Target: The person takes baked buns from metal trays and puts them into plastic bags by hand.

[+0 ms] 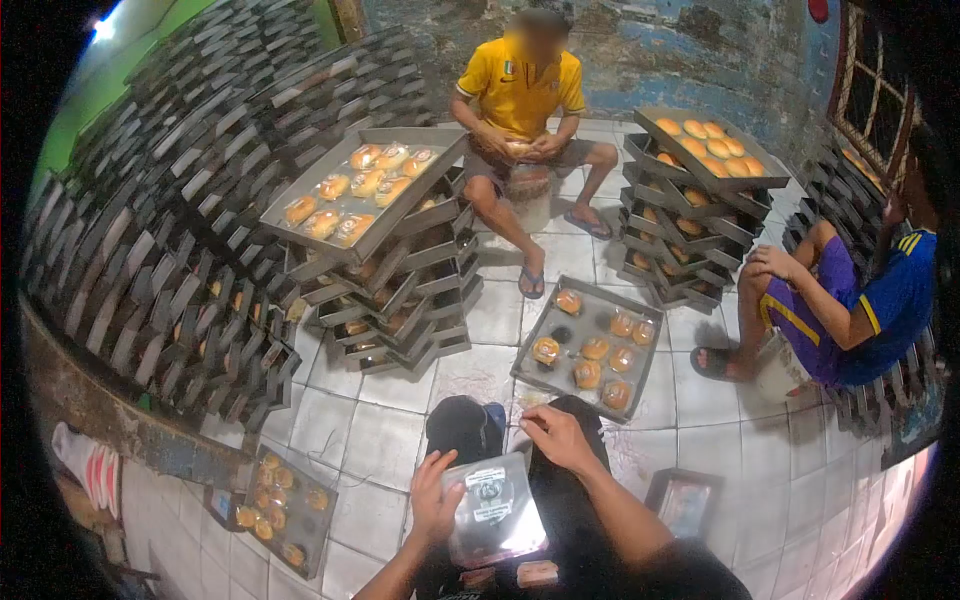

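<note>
A stack of clear plastic bags (497, 505) with white and dark print lies on my lap. My left hand (433, 500) is at its left edge, with the thumb over the top and the fingers along the side. Above my right knee, my right hand (560, 437) is raised off the bags, its fingertips pinched together. Whatever they hold, if anything, is too small to make out. Close to my body, below the bags, sits a small pinkish-white bundle (538, 573). On the floor past my knees is a metal tray (560, 372) of round buns (587, 374), some of them looking wrapped.
Stacked trays of buns rise at left (420, 215) and right (735, 182). A person in a yellow shirt (525, 90) sits ahead, hands around a bun. Another person in a blue shirt (893, 310) sits at right. A bun tray (318, 545) lies lower left; a shallow box (685, 505) lies right.
</note>
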`<state>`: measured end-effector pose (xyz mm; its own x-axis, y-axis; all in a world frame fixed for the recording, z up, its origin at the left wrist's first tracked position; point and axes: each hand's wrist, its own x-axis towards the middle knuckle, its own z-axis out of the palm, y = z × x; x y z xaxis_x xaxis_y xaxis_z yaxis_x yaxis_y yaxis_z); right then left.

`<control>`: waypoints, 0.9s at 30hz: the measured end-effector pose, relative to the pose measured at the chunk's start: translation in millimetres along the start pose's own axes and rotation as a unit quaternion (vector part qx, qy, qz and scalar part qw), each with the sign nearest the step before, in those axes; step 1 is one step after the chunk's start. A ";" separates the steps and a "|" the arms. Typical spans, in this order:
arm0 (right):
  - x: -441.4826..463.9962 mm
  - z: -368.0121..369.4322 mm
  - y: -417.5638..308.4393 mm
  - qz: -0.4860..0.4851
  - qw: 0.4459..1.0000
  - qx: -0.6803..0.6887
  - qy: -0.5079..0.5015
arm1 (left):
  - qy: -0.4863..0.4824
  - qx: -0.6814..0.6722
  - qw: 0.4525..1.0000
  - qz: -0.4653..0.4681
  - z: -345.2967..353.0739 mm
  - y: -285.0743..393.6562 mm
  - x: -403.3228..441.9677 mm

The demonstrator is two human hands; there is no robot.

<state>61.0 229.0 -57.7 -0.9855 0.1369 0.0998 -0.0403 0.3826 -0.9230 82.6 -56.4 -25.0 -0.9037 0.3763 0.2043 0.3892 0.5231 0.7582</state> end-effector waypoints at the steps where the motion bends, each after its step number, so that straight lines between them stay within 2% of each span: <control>1: 1.5 -0.9 -0.3 0.006 1.000 0.002 0.002 | 0.004 -0.002 1.000 -0.004 0.4 1.0 0.8; 10: -0.7 0.9 8.8 0.006 1.000 0.018 0.011 | -0.010 0.021 0.999 -0.022 1.1 2.0 -2.0; 15: 0.6 0.2 8.0 0.000 0.999 0.029 0.014 | -0.021 0.037 0.999 0.012 -1.3 2.8 -0.2; 19: 0.4 -2.4 4.3 0.001 0.999 0.038 0.010 | 0.003 0.006 1.000 -0.016 0.9 13.6 1.9; 27: -0.1 -1.8 8.0 -0.007 0.999 0.031 0.017 | -0.008 0.008 1.000 0.013 0.2 6.7 -0.1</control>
<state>61.1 233.7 -64.5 -0.9786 0.1637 0.1244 -0.0652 0.3266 -0.9429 85.4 -52.8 -20.1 -0.8907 0.4015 0.2133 0.4147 0.5255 0.7429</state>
